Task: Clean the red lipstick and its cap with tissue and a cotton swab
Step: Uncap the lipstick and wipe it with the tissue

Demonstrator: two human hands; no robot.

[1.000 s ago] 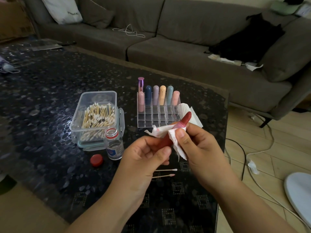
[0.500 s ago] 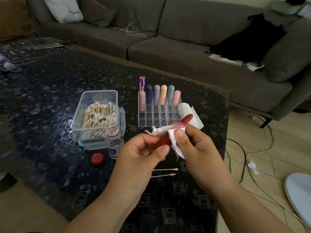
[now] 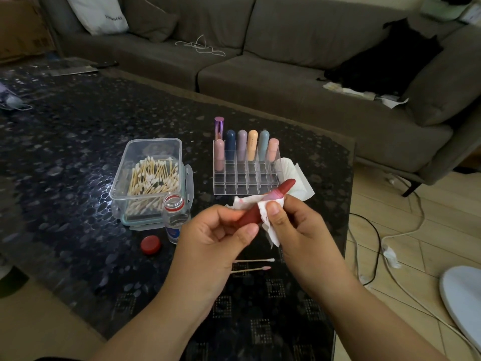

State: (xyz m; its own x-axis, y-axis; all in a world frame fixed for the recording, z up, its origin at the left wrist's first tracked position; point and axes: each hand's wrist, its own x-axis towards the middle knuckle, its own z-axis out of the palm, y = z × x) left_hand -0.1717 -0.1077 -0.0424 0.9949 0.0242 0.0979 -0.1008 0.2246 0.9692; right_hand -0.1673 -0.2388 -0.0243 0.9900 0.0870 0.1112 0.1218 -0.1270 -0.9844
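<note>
The red lipstick point(image 3: 251, 215) points up and to the right between my hands, its tip point(image 3: 286, 187) bare. My left hand point(image 3: 216, 238) grips its lower end. My right hand point(image 3: 294, 225) pinches a stained white tissue point(image 3: 268, 225) around its pink middle section. Two used cotton swabs point(image 3: 253, 264) lie on the table just below my hands. Whether the red tip is the cap or the stick itself, I cannot tell.
A clear box of cotton swabs point(image 3: 152, 178) stands at the left, with an open small bottle point(image 3: 174, 217) and its red lid point(image 3: 150, 244) in front. A clear organiser point(image 3: 244, 178) holds several lipsticks, more tissue point(image 3: 296, 178) beside it. The dark table's edge point(image 3: 348, 204) is right, cables beyond.
The tissue in my right hand has slid a little down the lipstick toward my left hand, baring more of the pink section. Both hands stay in about the same place.
</note>
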